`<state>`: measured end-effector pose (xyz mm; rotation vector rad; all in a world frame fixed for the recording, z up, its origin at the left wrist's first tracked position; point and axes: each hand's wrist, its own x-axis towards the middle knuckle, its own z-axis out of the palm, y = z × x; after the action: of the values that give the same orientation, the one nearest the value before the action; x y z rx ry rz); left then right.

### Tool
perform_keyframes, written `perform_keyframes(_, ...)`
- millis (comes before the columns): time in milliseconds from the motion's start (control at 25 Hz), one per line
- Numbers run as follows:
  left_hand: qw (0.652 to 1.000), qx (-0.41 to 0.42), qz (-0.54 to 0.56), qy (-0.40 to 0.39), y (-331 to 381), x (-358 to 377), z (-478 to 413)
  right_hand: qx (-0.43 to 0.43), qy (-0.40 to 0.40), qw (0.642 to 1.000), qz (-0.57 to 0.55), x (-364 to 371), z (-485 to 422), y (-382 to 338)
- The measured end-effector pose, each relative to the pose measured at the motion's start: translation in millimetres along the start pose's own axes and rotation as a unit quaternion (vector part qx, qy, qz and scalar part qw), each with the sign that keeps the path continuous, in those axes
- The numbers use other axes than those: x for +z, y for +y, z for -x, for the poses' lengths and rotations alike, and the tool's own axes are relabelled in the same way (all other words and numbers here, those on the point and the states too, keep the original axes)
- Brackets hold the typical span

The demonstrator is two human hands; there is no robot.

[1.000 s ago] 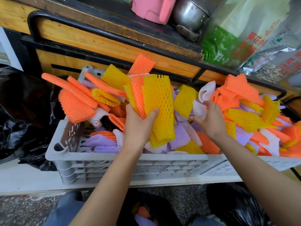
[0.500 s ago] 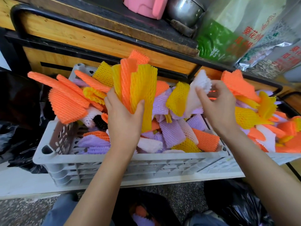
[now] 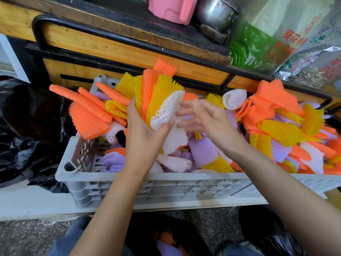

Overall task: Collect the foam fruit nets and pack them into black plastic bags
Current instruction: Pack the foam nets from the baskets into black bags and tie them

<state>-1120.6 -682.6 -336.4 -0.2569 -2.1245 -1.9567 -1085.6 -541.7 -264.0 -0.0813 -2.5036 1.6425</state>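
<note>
The left hand (image 3: 142, 130) grips a fan of foam nets (image 3: 156, 93), and its fingertips are hidden behind the fan. The right hand (image 3: 204, 119) has blurred fingers, so whether they touch the white net (image 3: 166, 109) cannot be told.

At 12 o'clock the top edge crops the pink container (image 3: 169, 10) and the steel pot (image 3: 215, 13). At 1 o'clock the printed bag (image 3: 258, 43) runs off the frame, its lettering partial. The black plastic bag (image 3: 18, 145) at 9 o'clock is cut by the left edge. The second black bag (image 3: 166, 237) at 6 o'clock is cut by the bottom edge, its contents mostly hidden. The second crate (image 3: 313, 182) at 3 o'clock is cropped on the right. A buried black item (image 3: 120, 137) is unidentifiable.
</note>
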Motion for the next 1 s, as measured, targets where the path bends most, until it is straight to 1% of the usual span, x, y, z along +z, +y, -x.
perform_keyframes(40, 1.000, 0.002, -0.004, 0.009, -2, -3, -2, -0.021, 0.048, 0.996, 0.065, -8, -7, 11)
perform_keyframes(80, 1.000, 0.003, -0.009, 0.014, -3, -6, -3, -0.031, 0.093, 0.983, 0.153, -19, -16, 25)
perform_keyframes(120, 1.000, 0.003, -0.012, 0.016, -3, -9, -4, -0.027, 0.107, 0.962, 0.249, -32, -25, 41)
perform_keyframes(200, 1.000, -0.003, -0.019, 0.014, -1, -12, -4, 0.015, 0.054, 0.903, 0.426, -50, -39, 71)
perform_keyframes(240, 1.000, -0.006, -0.023, 0.010, 0, -13, -3, 0.032, 0.034, 0.874, 0.483, -56, -41, 83)
perform_keyframes(280, 1.000, -0.008, -0.025, 0.005, 2, -15, -3, 0.036, 0.037, 0.854, 0.517, -60, -43, 93)
perform_keyframes(320, 1.000, -0.010, -0.024, 0.001, 3, -16, -2, 0.030, 0.060, 0.846, 0.530, -64, -43, 99)
perform_keyframes(360, 1.000, -0.012, -0.019, -0.002, 4, -19, -1, 0.022, 0.094, 0.846, 0.525, -67, -41, 99)
perform_keyframes(440, 1.000, -0.015, -0.019, -0.010, 6, -25, 3, 0.008, 0.148, 0.857, 0.493, -71, -37, 93)
perform_keyframes(520, 0.999, -0.009, -0.035, -0.021, 6, -29, 8, -0.020, 0.167, 0.869, 0.466, -72, -29, 82)
perform_keyframes(640, 0.998, 0.012, -0.060, -0.027, 5, -32, 17, -0.092, 0.175, 0.885, 0.421, -66, -4, 59)
perform_keyframes(760, 0.995, 0.029, -0.084, -0.033, 9, -28, 30, -0.143, 0.181, 0.904, 0.359, -55, 39, 31)
perform_keyframes(840, 0.994, 0.033, -0.096, -0.030, 14, -20, 40, -0.178, 0.181, 0.911, 0.325, -45, 73, 17)
perform_keyframes(920, 0.995, 0.042, -0.089, -0.033, 18, -8, 55, -0.202, 0.145, 0.916, 0.314, -36, 104, 17)
perform_keyframes(1000, 0.995, 0.046, -0.063, -0.059, 31, 6, 77, -0.201, 0.094, 0.924, 0.310, -32, 128, 31)
